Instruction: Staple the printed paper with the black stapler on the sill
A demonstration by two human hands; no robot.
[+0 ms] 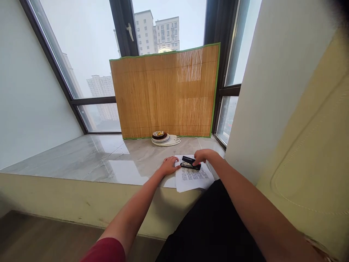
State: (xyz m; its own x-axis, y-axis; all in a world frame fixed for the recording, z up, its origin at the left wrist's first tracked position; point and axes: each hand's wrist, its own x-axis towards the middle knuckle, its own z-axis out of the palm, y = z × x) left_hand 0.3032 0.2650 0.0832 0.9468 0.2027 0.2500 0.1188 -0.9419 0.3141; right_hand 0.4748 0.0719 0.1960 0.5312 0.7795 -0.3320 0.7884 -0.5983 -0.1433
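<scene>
A black stapler (187, 162) lies across the upper part of a printed white paper sheet (195, 178), its jaws parted toward the left. My right hand (203, 155) grips the stapler's right end, with the thumb along its side. My left hand (169, 166) rests flat at the sheet's left edge, fingers stretched out and the thumb close to the stapler's front end. The sheet's lower edge hangs over the front of the windowsill. Whether there is more than one sheet, I cannot tell.
Behind the paper, a stack of plates (163, 140) stands on the marble windowsill (98, 160). A bamboo mat (166, 94) with green edging leans upright against the window. My dark-clothed leg (215, 225) is close below the sill, and a pale wall (267, 91) rises at the right.
</scene>
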